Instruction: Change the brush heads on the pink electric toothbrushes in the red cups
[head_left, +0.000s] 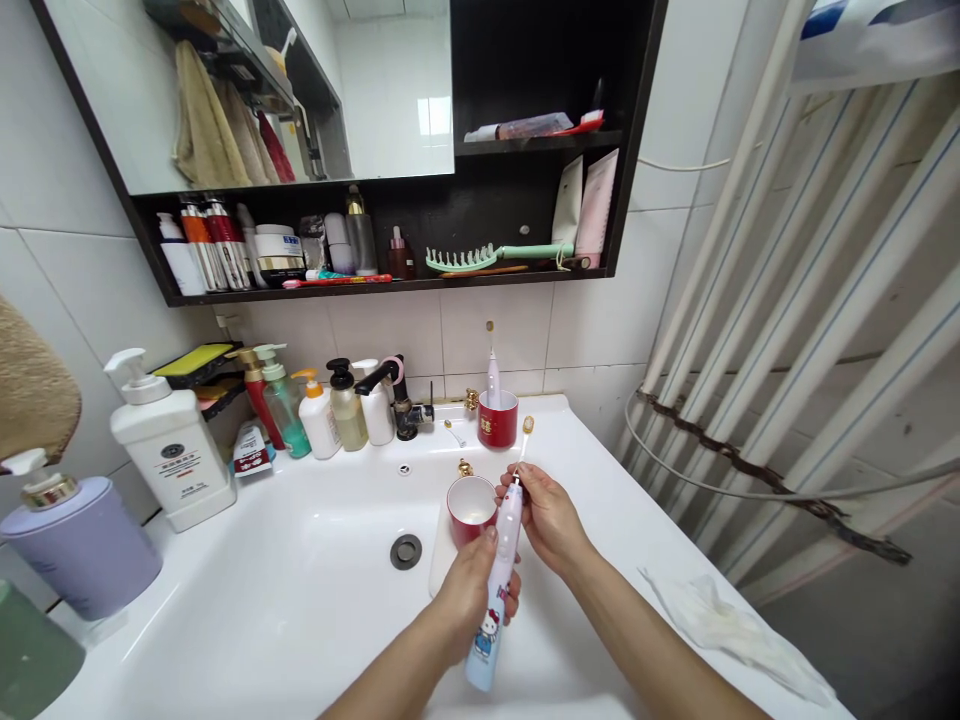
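Observation:
My left hand (471, 590) is wrapped round the body of a white and pink electric toothbrush (501, 560) with a cartoon cat on it. My right hand (546, 515) pinches the toothbrush's neck just below the brush head (528, 427), which points up. Both hands are over the right side of the white sink (300, 590). A red cup (471, 508) with a white inside stands right behind my left hand. Farther back, a second red cup (498, 420) holds another electric toothbrush (493, 375).
Pump bottles (319, 415) line the sink's back left beside a black tap (394, 390). A large white pump bottle (171, 450) and a lilac one (79, 540) stand at left. A crumpled tissue (731, 625) lies on the counter at right. A dark shelf (390, 285) with toiletries hangs above.

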